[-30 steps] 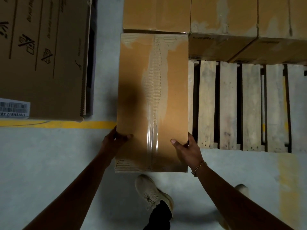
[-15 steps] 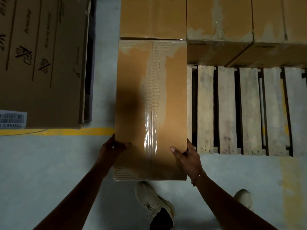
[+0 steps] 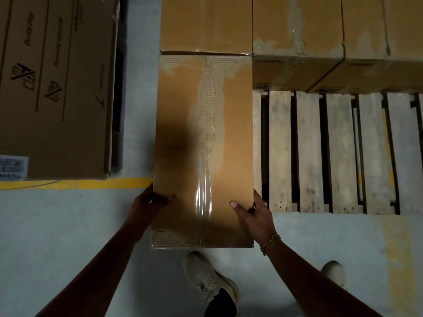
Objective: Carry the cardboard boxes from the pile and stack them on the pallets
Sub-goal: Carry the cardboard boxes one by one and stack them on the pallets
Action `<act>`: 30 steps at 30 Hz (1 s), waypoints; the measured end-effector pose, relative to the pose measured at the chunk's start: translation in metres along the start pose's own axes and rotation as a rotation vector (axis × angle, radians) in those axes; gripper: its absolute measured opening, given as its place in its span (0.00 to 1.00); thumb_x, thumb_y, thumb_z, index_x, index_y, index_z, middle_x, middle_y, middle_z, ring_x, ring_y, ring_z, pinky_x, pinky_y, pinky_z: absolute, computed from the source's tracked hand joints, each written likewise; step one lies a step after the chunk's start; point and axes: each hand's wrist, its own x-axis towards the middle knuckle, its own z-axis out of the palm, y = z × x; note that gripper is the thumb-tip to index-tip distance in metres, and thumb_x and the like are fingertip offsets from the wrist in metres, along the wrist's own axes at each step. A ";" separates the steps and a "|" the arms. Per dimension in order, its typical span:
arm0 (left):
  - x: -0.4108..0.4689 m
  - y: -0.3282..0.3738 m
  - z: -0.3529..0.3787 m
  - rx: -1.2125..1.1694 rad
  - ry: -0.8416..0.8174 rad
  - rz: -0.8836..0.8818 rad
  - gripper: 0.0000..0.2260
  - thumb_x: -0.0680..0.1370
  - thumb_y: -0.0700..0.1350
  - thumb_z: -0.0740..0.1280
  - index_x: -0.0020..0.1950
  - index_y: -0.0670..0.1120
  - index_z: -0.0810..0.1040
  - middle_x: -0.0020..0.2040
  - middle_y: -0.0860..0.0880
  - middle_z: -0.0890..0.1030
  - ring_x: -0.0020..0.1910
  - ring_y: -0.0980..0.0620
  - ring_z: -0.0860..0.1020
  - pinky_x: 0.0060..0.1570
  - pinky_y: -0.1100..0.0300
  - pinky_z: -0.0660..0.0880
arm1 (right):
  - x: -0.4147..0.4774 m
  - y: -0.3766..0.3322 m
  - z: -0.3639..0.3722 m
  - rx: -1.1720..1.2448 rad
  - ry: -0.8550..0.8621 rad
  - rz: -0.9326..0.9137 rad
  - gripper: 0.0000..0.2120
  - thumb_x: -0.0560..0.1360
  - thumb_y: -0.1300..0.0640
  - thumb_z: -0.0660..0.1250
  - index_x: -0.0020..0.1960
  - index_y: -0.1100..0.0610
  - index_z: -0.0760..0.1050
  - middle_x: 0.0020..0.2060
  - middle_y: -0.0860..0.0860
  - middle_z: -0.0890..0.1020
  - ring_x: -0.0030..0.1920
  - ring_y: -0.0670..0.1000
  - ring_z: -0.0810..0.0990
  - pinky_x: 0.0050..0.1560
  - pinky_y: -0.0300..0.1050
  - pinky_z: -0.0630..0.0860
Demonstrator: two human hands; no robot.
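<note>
A long brown cardboard box [image 3: 203, 143] with torn tape down its middle lies lengthwise in front of me over the left end of a wooden pallet [image 3: 332, 152]. Its far end meets another box [image 3: 206, 24] at the back. My left hand [image 3: 148, 200] grips its left edge near the close end, thumb on top. On the right edge sits my right hand [image 3: 254, 213], thumb on top and a chain bracelet at the wrist. Two more boxes [image 3: 297, 42] stand in a row along the pallet's far side.
A large printed carton [image 3: 55, 88] with a barcode label stands at the left. A yellow floor line [image 3: 75, 183] runs from under it toward the held box. Grey concrete floor [image 3: 68, 236] lies below, with my two pale shoes [image 3: 210, 282] on it.
The box and both hands have shifted slightly lower in the view and the pallet slats have slid down with them. Both grips are unchanged.
</note>
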 end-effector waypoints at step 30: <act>0.016 -0.001 -0.004 -0.036 -0.035 -0.065 0.23 0.78 0.48 0.72 0.71 0.56 0.73 0.61 0.49 0.79 0.55 0.47 0.79 0.45 0.51 0.78 | 0.011 -0.003 -0.003 0.004 -0.032 0.025 0.35 0.74 0.47 0.75 0.76 0.50 0.65 0.59 0.43 0.79 0.57 0.46 0.78 0.45 0.25 0.71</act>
